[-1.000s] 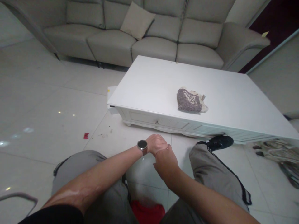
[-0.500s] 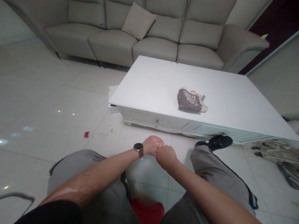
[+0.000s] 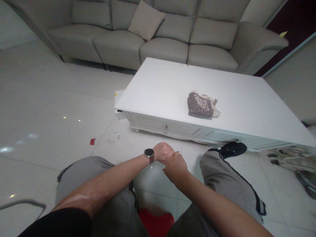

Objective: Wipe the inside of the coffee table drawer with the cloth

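My left hand (image 3: 163,152), with a round dark-faced watch (image 3: 149,152) on its wrist, is closed and meets my right hand (image 3: 175,166) in front of me. My right hand is closed too, its fingers touching those of the left. The two are joined in mid-air above the floor, between my knees and the table, and no object shows in either. Their palms and inner fingers are hidden. Beyond them, a folded brown and cream cloth (image 3: 200,106) lies on the white coffee table (image 3: 163,89), apart from both hands.
A long beige sofa (image 3: 165,51) with a loose cushion (image 3: 146,21) stands behind the table. My black shoe (image 3: 233,149) is close to the table's drawer front. A red scrap (image 3: 92,141) lies on the tiled floor at left. Below me is something red (image 3: 156,222).
My hands stay joined in nearly the same place, with the left wrist shifted slightly right. The view has moved a little. The cloth has not moved on the table.
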`<state>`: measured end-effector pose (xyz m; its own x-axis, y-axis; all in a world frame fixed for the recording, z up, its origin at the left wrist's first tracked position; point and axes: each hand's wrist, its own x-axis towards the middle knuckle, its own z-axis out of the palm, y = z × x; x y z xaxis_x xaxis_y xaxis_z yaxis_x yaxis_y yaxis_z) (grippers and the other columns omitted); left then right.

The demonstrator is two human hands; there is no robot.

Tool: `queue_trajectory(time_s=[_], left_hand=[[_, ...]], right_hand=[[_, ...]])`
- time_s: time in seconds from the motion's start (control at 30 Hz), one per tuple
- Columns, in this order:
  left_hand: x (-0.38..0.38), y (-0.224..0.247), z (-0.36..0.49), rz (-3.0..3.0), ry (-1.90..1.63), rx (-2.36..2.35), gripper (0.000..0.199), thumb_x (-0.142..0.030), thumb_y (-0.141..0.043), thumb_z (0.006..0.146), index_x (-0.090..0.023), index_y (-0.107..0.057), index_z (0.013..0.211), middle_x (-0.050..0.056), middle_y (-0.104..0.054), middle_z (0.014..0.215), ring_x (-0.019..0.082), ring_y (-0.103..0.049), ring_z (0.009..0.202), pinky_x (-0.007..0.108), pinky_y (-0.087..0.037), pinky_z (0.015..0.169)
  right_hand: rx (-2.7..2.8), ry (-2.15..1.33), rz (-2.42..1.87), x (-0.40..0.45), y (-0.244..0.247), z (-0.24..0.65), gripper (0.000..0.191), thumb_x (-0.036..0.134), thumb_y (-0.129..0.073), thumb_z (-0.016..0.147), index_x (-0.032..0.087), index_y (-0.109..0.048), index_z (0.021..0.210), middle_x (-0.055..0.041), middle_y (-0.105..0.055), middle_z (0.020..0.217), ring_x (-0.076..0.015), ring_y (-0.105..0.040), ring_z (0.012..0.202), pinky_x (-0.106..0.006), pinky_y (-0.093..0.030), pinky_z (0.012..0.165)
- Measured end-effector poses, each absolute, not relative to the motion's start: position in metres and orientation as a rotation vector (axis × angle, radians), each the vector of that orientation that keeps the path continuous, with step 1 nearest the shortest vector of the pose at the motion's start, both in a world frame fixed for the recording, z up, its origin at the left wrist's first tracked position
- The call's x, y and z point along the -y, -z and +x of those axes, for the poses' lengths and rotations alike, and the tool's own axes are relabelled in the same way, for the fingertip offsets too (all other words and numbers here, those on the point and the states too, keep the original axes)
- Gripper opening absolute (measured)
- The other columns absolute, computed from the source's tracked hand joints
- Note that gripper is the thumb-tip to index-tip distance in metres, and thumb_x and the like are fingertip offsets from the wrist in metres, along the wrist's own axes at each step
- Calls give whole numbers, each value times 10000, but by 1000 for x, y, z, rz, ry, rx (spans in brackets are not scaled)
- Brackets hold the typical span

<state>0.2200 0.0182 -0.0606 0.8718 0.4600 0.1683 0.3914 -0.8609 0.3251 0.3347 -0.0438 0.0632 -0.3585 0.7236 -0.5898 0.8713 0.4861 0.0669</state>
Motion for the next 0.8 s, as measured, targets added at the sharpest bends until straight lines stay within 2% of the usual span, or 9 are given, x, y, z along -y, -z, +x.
queue_trajectory(time_s=[0.2, 0.4, 0.57, 0.67, 0.8], left_hand=[[-10, 57, 214, 2773, -267, -683, 142, -345, -615, 821, -203, -624, 813, 66, -678, 816, 205, -612, 800, 339, -464, 734], [-8, 26, 218, 2681, -209, -955, 189, -291, -621, 847, -171, -629, 992, 106, -684, 1022, 249, -617, 983, 375, -448, 869], [-3, 7, 218, 2612, -25, -1089, 275, -252, -643, 834, -140, -650, 1085, 144, -700, 1101, 282, -645, 1030, 396, -471, 885], [7, 1, 220, 2665, -12, -967, 370, -156, -626, 813, -132, -644, 1182, 164, -702, 1199, 285, -638, 1103, 415, -470, 958], [23, -4, 223, 2674, -40, -970, 343, -128, -604, 831, -107, -694, 1162, 183, -726, 1191, 301, -635, 1141, 454, -417, 1071]], right_hand=[[-2175, 454, 1225, 40, -42, 332, 341, 282, -658, 916, 85, -732, 1185, -227, -727, 1163, -320, -676, 1111, -395, -495, 907], [-2258, 455, 1207, 21, -51, 356, 362, 302, -612, 933, 125, -697, 1237, -190, -700, 1246, -312, -645, 1168, -425, -495, 940], [-2347, 315, 1429, -15, -61, 377, 302, 189, -458, 966, 124, -709, 1121, -171, -718, 1158, -272, -679, 1067, -346, -493, 849], [-2478, 270, 1519, -24, -58, 376, 361, 275, -381, 1030, 139, -709, 1096, -153, -726, 1135, -251, -674, 1065, -316, -468, 860], [-2557, 446, 1330, -15, -42, 365, 577, 388, -252, 1086, 153, -764, 961, -133, -762, 1012, -219, -697, 970, -284, -440, 833]])
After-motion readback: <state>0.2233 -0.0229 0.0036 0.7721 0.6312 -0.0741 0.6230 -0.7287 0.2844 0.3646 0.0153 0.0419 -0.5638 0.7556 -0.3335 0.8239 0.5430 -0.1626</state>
